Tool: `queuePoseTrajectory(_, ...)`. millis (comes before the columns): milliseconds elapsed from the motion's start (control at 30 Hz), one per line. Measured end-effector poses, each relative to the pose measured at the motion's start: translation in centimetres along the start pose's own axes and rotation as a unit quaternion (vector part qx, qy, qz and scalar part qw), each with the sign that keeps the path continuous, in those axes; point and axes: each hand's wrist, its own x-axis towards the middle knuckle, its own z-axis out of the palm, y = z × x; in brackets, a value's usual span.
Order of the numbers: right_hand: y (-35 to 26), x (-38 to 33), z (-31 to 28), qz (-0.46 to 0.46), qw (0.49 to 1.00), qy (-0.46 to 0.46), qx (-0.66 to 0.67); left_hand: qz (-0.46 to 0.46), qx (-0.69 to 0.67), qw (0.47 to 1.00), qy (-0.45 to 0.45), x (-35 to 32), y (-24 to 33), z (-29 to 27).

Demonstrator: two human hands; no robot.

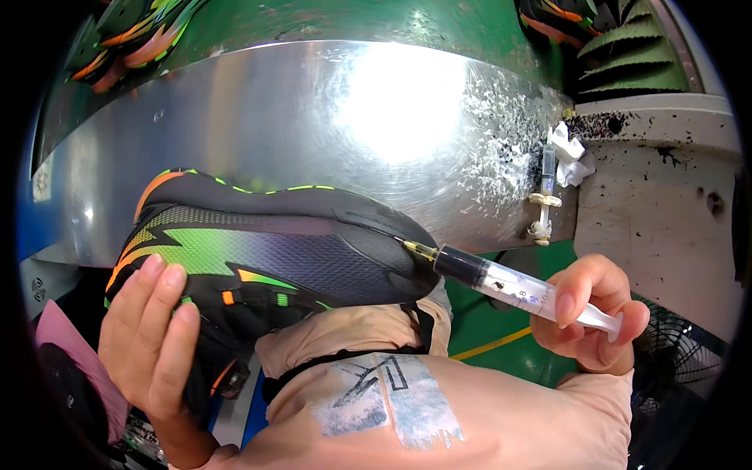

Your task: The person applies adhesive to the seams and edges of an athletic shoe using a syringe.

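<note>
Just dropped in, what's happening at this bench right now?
A person holds a black and green shoe on its side with the left hand, against a shiny metal surface. The right hand grips a syringe, its needle tip touching the seam at the shoe's toe edge. A second syringe hangs at the metal surface's right edge, beside a crumpled white tissue.

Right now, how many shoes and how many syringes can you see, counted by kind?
Shoes: 1 held in the left hand, the black and green shoe
Syringes: 2, the held syringe and the spare syringe
Total: 3
</note>
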Motion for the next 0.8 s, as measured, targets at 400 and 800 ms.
queuePoseTrajectory(400, 3.9, 1.3, 0.6, 0.066, 0.995, 0.045, 0.055, -0.002, -0.031, 0.989, -0.148, 1.4, -4.2, -0.4)
queuePoseTrajectory(800, 7.6, 2.8, -0.2, -0.018, 0.986, -0.015, 0.165, -0.079, 0.128, 0.945, -0.290, 5.6, -3.0, -4.2)
